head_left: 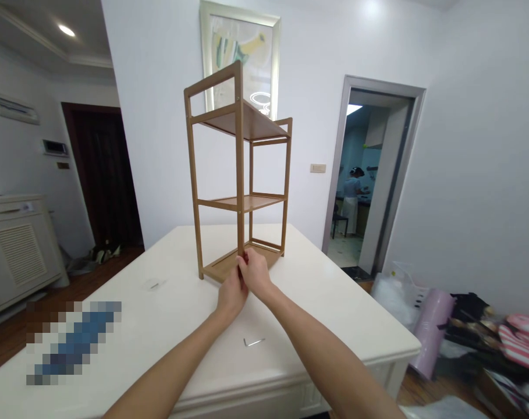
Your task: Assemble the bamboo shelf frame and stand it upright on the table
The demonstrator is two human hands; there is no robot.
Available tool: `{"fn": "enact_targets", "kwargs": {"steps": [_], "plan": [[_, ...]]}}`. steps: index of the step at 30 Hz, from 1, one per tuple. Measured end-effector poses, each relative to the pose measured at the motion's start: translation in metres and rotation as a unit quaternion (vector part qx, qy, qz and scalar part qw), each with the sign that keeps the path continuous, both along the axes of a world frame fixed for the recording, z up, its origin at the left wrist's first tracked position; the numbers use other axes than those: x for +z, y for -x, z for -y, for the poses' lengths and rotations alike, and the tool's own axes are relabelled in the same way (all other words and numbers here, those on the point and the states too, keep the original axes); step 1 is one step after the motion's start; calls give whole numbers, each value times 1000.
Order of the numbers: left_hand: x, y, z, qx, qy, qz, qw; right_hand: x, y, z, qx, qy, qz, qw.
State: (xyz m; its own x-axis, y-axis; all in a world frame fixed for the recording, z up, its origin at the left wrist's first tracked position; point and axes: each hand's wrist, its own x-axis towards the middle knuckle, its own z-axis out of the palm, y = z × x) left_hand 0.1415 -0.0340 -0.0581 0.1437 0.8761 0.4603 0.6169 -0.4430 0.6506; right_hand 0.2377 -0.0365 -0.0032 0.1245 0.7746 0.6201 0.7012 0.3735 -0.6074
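A three-tier wooden shelf rack stands upright on the white table. Both of my hands meet at the bottom of its nearest post. My left hand is closed around the low end of that post, by the lowest board. Just above and to the right, my right hand has its fingers bent in a pinch against the same corner. Whatever small thing may lie between the right fingertips is hidden. Nearer to me, between my forearms, an L-shaped hex key lies on the tabletop.
A small clear plastic bag lies left of the rack. At the table's left is a blurred-out blue item. A pink roll and other goods crowd the floor at right. A person stands in the room beyond the doorway.
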Motion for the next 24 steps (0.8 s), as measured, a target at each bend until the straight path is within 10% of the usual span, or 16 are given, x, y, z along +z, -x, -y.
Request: {"fn": "enact_targets", "kwargs": {"steps": [6, 17, 24], "plan": [[12, 4, 9, 36, 23, -108, 993, -2, -31, 2, 68, 9, -24, 997], [16, 41, 37, -21, 9, -132, 991, 12, -130, -25, -194, -3, -48, 980], [12, 78, 35, -80, 9, -77, 994, 9, -172, -29, -225, 40, -103, 968]]}}
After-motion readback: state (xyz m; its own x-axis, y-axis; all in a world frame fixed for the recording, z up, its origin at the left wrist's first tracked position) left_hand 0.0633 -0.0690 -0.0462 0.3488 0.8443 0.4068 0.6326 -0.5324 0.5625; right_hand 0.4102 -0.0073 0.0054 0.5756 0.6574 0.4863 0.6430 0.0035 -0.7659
